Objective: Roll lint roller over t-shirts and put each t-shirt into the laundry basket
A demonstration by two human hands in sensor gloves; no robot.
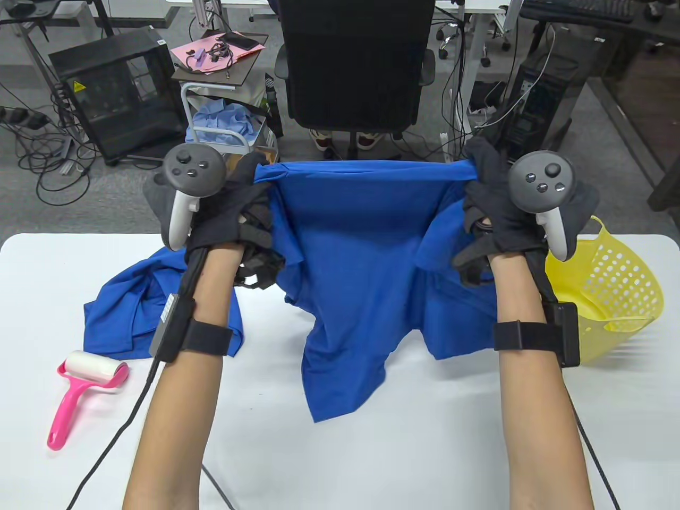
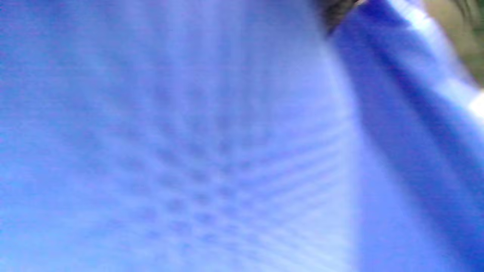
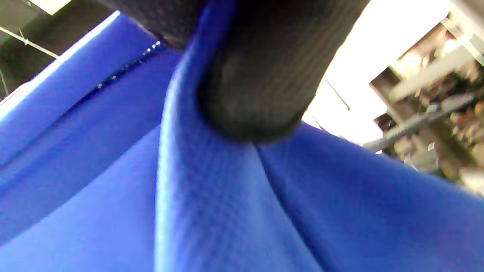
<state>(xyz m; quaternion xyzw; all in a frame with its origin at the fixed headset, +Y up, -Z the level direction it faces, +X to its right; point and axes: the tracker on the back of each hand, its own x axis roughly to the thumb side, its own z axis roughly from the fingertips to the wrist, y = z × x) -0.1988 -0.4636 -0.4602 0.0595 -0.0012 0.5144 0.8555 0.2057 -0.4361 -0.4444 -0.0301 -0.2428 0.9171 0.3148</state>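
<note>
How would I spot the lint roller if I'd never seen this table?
Start at the white table and go to its front left corner, left of the person's left forearm. The lint roller lies flat there, just below the blue t-shirt spread on the table. It alone is hot pink, with a white drum.

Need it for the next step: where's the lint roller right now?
In the table view, the lint roller lies untouched on the table's near-left part, beside the left forearm, just below the second blue shirt.

Beyond the white table, a black office chair stands on grey floor strewn with cables.
</note>
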